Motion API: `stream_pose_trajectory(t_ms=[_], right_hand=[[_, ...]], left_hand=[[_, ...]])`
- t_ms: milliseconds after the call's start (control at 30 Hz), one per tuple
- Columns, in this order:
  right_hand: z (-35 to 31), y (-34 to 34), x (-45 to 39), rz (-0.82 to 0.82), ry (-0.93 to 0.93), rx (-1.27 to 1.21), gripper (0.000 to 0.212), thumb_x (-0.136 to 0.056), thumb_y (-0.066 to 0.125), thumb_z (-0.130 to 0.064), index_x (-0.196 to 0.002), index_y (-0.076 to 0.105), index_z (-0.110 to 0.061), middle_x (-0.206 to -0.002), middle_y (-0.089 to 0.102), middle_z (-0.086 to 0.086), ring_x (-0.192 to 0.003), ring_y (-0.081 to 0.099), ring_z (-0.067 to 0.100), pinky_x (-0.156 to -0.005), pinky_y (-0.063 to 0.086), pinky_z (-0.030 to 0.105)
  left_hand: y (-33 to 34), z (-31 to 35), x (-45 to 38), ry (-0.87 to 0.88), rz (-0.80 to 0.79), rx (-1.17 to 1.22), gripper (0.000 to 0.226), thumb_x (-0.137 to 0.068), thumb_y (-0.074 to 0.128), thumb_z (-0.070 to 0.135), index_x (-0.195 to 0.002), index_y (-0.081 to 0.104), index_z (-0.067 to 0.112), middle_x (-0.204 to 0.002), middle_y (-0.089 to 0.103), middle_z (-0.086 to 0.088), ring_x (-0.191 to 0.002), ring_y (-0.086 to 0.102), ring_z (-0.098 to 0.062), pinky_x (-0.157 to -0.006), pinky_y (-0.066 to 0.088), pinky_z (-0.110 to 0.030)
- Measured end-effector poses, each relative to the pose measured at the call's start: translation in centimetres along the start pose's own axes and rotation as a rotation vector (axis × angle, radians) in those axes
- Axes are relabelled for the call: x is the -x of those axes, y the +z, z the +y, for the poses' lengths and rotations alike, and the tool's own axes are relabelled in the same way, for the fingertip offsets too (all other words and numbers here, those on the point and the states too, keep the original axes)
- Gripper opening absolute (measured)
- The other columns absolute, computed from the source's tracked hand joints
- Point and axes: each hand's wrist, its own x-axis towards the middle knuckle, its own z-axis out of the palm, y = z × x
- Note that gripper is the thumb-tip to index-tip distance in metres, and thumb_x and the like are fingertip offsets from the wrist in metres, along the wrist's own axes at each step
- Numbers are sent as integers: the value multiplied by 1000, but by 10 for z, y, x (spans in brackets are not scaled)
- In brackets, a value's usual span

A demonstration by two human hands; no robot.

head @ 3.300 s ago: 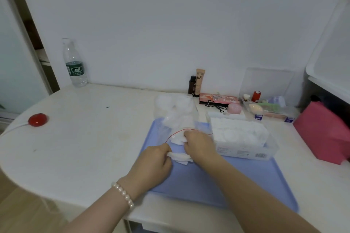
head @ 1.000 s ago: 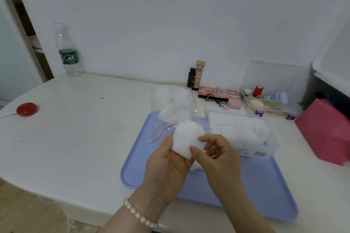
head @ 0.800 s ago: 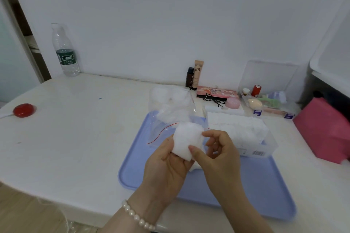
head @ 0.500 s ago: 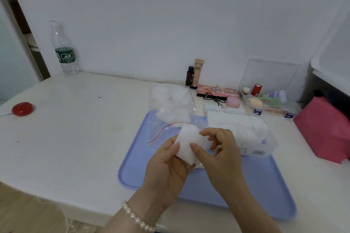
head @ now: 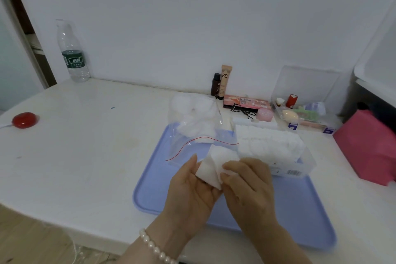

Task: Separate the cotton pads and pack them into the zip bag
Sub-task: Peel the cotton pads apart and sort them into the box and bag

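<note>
Both your hands are up over the blue tray (head: 150,188), and that tray is the landmark for everything here. Your left hand (head: 192,191) cradles a white cotton pad (head: 211,167) from below, thumb pressed along its left edge, fingers hidden behind it. Your right hand (head: 248,184) meets it from the other side, thumb and forefinger pinching the pad's right edge, the other fingers curled loosely behind. The pad sits tilted between the two hands, above the middle of the tray. Whether it is one layer or several stuck together, you cannot tell from here.

There's a pearl bracelet (head: 156,248) on your left wrist, down at the tray's near edge.

At the tray's far left corner lies the zip bag (head: 192,133), clear plastic with a red seal line, its mouth on the tray and its body spilling past the far rim onto the white table (head: 85,146). It already has a heap of white pads inside. Just to the right of it, on the tray's far right part, sits the clear box of cotton pads (head: 272,150), packed full.

Beyond the tray, against the wall, stand a BB cream tube (head: 225,81) and a small dark bottle (head: 215,84). Well off to the tray's left are a water bottle (head: 71,53) and a red round object (head: 24,120).
</note>
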Motion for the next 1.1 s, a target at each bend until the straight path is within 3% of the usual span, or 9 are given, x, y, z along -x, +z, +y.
stream_pose_trajectory(t_ms=[100, 200, 267, 367, 467, 533, 700, 867, 1100], right_hand=[[2, 0, 3, -76, 123, -212, 12, -76, 64, -5, -66, 62, -12, -82, 71, -4, -81, 57, 11, -67, 46, 30], [-2, -13, -6, -220, 563, -531, 7, -74, 64, -29, -74, 57, -31, -85, 68, -15, -80, 59, 0, -71, 44, 12], [3, -20, -15, -315, 809, -766, 13, -65, 73, -31, -66, 60, -34, -66, 63, -13, -64, 57, 1, -63, 43, 12], [23, -26, -21, -189, 1138, -1157, 35, -39, 91, -31, -60, 64, -25, -53, 55, -4, -53, 53, 7, -55, 47, 18], [38, -34, -27, -28, 1344, -1331, 51, -31, 92, -29, -74, 69, -12, -71, 69, 8, -68, 69, 15, -59, 55, 24], [41, -41, -34, -65, 1384, -1347, 50, -41, 84, -19, -84, 65, -4, -77, 72, 7, -70, 70, 15, -58, 55, 24], [26, -37, -41, -301, 1306, -1124, 9, -64, 66, 0, -73, 62, 0, -62, 69, 10, -57, 66, 18, -50, 53, 24], [17, -27, -38, -318, 1245, -853, 8, -71, 72, 5, -71, 65, 1, -66, 70, 17, -60, 68, 24, -56, 58, 31], [10, -22, -38, -280, 1149, -680, 16, -70, 76, 2, -64, 65, -7, -56, 67, 7, -52, 65, 19, -57, 57, 33]], left_hand=[[-2, 0, -3, -15, 20, -3, 46, -82, 48, 27, -106, 66, -8, -106, 66, -24, -85, 67, -28, -76, 56, -33], [-4, 4, -4, -23, 19, -77, 40, -83, 46, 19, -106, 60, -10, -107, 66, -26, -86, 68, -29, -75, 57, -33], [-6, 7, -6, -23, 31, -92, 39, -82, 46, 14, -108, 58, -12, -108, 66, -27, -89, 68, -31, -76, 57, -34], [-9, 7, -10, 8, 65, -31, 43, -77, 49, 7, -115, 56, -10, -113, 65, -24, -95, 67, -30, -79, 56, -35], [-9, 7, -10, 9, 54, -38, 41, -76, 49, 7, -114, 57, -8, -114, 65, -23, -94, 68, -28, -76, 59, -35], [-9, 6, -11, 11, 50, -64, 44, -77, 50, 9, -116, 56, -8, -116, 64, -23, -97, 67, -29, -74, 59, -35], [-5, -1, -11, 33, 15, -156, 42, -81, 47, 11, -117, 55, -9, -117, 63, -25, -101, 64, -33, -72, 59, -37], [-3, -7, -9, 46, -5, -185, 41, -84, 46, 11, -119, 55, -10, -115, 64, -25, -101, 64, -31, -87, 51, -40], [-2, -6, -7, -3, -7, -93, 51, -86, 43, 30, -119, 55, -8, -115, 65, -23, -100, 67, -29, -83, 56, -34]])
